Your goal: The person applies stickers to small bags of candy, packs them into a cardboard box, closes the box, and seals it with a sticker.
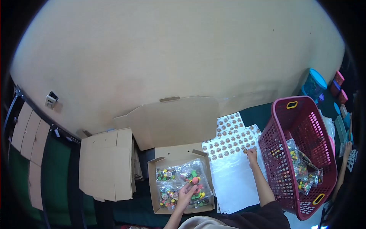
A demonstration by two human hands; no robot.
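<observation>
An open cardboard box [151, 191] stands in front of me with clear plastic bags [166, 174] of small colourful pieces inside. My left hand [185, 195] is over the box, its fingers and thumb closed on a clear bag [204, 179] with red, green and yellow pieces. To the right lies a white sticker sheet [232, 183], its upper part covered in rows of round brown stickers [228, 145]. At the lower edge of those rows my right hand [252, 155] pinches a round sticker, mostly hidden by the fingertips.
A maroon laundry basket [280, 152] holding filled bags [303, 171] stands at right. Flattened cardboard boxes [105, 166] are stacked at left. Behind the basket are a blue-lidded tub [316, 82] and smaller containers. Another person's hand [347, 148] shows at far right.
</observation>
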